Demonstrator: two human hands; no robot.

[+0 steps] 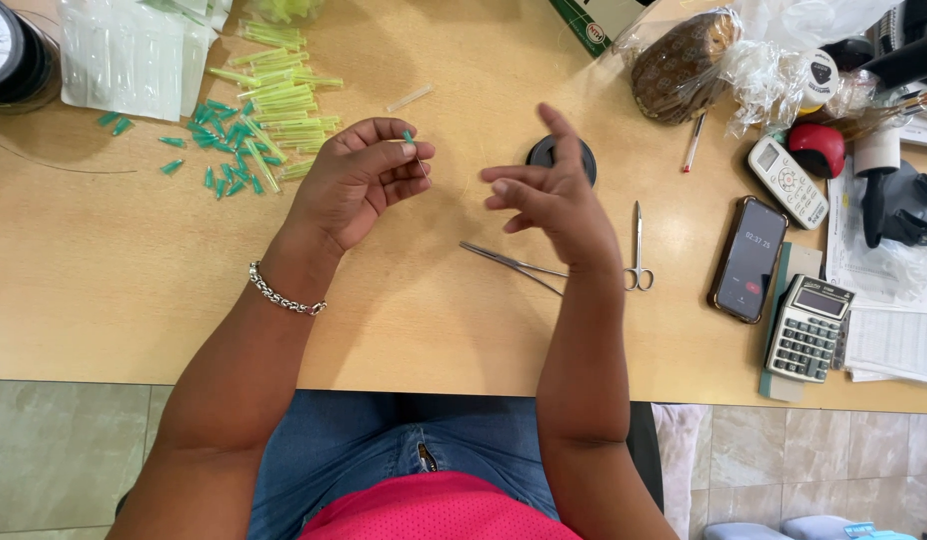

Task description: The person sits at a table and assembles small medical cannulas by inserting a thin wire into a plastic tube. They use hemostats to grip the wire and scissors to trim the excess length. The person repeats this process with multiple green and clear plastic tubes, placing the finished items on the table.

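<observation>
My left hand [359,180] pinches a small green-hubbed needle [411,140] between thumb and fingertips above the wooden table [124,260]. My right hand [554,195] is raised beside it with fingers spread and nothing in them. A pile of green needle hubs [224,150] and yellow-green capped needles [284,95] lies to the upper left. Behind my right hand sits a black round spool [544,150], partly hidden. Thin tweezers [509,262] and small scissors [638,250] lie under and right of my right wrist.
Clear plastic packets [134,55] lie at the top left. At the right are a phone [749,258], a calculator [810,328], a white remote [790,182], papers, a bagged brown item [684,62] and a loose clear cap [410,98].
</observation>
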